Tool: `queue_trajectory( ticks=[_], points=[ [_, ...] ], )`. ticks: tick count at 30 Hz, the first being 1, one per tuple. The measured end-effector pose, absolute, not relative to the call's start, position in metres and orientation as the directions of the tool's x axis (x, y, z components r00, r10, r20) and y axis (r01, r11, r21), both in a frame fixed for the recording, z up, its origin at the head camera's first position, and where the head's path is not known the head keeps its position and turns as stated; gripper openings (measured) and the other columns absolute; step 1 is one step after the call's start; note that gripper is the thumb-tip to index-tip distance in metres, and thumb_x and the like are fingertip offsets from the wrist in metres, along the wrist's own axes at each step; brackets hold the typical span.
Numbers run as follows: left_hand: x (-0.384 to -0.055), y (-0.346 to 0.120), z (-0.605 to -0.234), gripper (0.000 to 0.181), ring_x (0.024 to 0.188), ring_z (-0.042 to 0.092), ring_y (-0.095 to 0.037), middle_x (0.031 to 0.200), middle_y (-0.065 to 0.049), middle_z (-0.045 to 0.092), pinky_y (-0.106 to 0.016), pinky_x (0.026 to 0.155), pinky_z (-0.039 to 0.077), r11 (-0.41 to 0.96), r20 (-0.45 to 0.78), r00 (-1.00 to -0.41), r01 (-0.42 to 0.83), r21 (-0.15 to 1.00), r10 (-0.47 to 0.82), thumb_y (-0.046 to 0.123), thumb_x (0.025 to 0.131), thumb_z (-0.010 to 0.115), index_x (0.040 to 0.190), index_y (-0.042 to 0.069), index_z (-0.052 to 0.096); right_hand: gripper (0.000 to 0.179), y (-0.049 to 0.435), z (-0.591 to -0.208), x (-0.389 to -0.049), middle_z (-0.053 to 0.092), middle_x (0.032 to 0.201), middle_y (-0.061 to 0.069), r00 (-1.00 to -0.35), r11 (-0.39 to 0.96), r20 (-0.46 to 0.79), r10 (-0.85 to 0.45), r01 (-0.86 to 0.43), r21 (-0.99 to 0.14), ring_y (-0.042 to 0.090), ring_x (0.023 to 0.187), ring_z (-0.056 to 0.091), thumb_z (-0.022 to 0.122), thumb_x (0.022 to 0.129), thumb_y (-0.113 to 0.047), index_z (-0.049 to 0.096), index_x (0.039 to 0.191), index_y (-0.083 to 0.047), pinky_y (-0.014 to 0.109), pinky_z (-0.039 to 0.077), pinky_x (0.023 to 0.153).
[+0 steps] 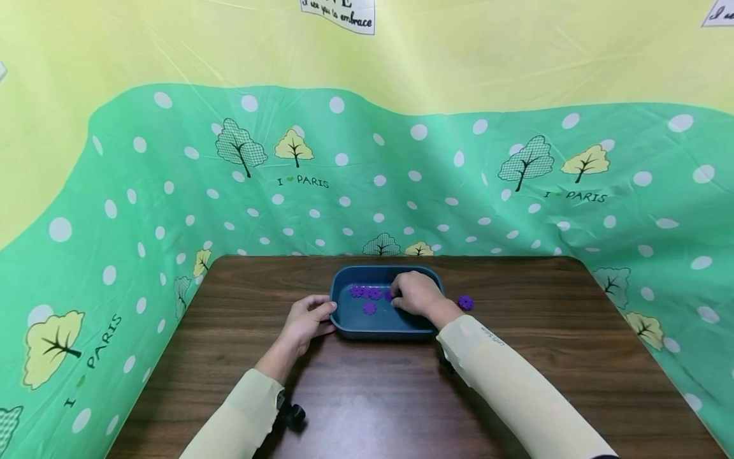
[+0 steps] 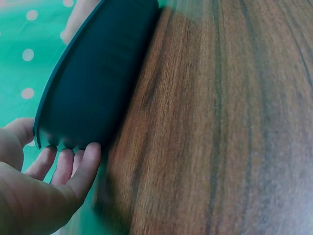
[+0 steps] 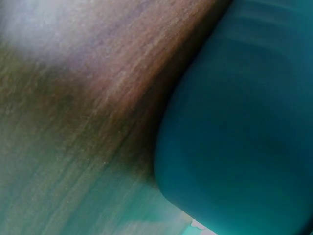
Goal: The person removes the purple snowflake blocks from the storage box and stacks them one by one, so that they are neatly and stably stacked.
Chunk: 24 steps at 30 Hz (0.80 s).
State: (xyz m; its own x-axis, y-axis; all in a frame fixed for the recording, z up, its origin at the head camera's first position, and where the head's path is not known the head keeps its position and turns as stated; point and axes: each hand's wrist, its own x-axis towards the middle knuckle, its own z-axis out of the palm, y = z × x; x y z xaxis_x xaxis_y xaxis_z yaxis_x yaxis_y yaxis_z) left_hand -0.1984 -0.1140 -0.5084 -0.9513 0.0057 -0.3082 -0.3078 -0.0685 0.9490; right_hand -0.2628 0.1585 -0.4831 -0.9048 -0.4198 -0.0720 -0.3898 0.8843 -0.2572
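A dark blue tray (image 1: 384, 335) lies on the table with its long side toward me. My left hand (image 1: 306, 320) grips its left end; in the left wrist view the thumb lies at the rim and the fingers (image 2: 62, 166) press the outer wall. My right hand (image 1: 417, 293) reaches inside over the right half, fingers curled, pinching a purple flower-shaped disc (image 1: 388, 296) that they partly hide. Left of it, several like discs (image 1: 365, 291) form a row, with another single disc (image 1: 369, 308) nearer me. The right wrist view shows the tray's outer wall (image 3: 239, 127) but no hand.
One more purple disc (image 1: 465, 303) lies on the wooden table (image 1: 367, 389), just right of the tray. A green and yellow printed cloth (image 1: 378, 185) hangs behind and beside the table. A small black device (image 1: 295, 415) sits at the left wrist.
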Motion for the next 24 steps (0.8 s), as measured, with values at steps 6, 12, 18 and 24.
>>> queue_trajectory(
  ticks=[6, 12, 18, 24],
  points=[
    [-0.1988, -0.1132, -0.5077, 0.037, 0.090, 0.066, -0.020, 0.107, -0.012, 0.066, -0.041, 0.080, 0.065, -0.059, -0.304, -0.953, -0.304, 0.951, 0.003, 0.013, 0.095, 0.071, 0.128, -0.001, 0.065, 0.018, 0.1578, -0.4810, -0.2639, 0.075, 0.113, 0.000, -0.904, 0.887, -0.096, -0.417, -0.383, -0.257, 0.023, 0.104, 0.069, 0.080, 0.090, -0.026, 0.080, 0.107, -0.020, 0.043, 0.059, 0.089],
    [-0.1996, -0.1134, -0.5067, 0.037, 0.091, 0.067, -0.019, 0.109, -0.012, 0.066, -0.042, 0.080, 0.065, -0.056, -0.306, -0.952, -0.305, 0.951, 0.003, 0.014, 0.095, 0.071, 0.129, 0.000, 0.065, 0.025, 0.1553, -0.4776, -0.2653, 0.073, 0.122, 0.002, -0.897, 0.886, -0.116, -0.427, -0.389, -0.252, 0.026, 0.116, 0.066, 0.079, 0.091, -0.026, 0.078, 0.115, -0.020, 0.046, 0.057, 0.096],
    [-0.1989, -0.1136, -0.5076, 0.037, 0.091, 0.067, -0.020, 0.110, -0.013, 0.065, -0.043, 0.081, 0.065, -0.061, -0.305, -0.952, -0.305, 0.950, 0.004, 0.014, 0.096, 0.071, 0.129, -0.001, 0.065, 0.031, 0.1542, -0.4782, -0.2654, 0.071, 0.126, 0.004, -0.888, 0.882, -0.130, -0.441, -0.403, -0.243, 0.025, 0.119, 0.065, 0.077, 0.092, -0.027, 0.076, 0.122, -0.018, 0.046, 0.056, 0.098],
    [-0.1975, -0.1141, -0.5100, 0.039, 0.092, 0.068, -0.021, 0.111, -0.013, 0.065, -0.042, 0.081, 0.065, -0.063, -0.311, -0.950, -0.311, 0.948, 0.007, 0.014, 0.095, 0.072, 0.130, -0.001, 0.064, 0.033, 0.1574, -0.4825, -0.2620, 0.069, 0.127, 0.005, -0.883, 0.876, -0.103, -0.458, -0.429, -0.220, 0.027, 0.120, 0.064, 0.076, 0.092, -0.029, 0.075, 0.122, -0.017, 0.047, 0.055, 0.100]
  ],
)
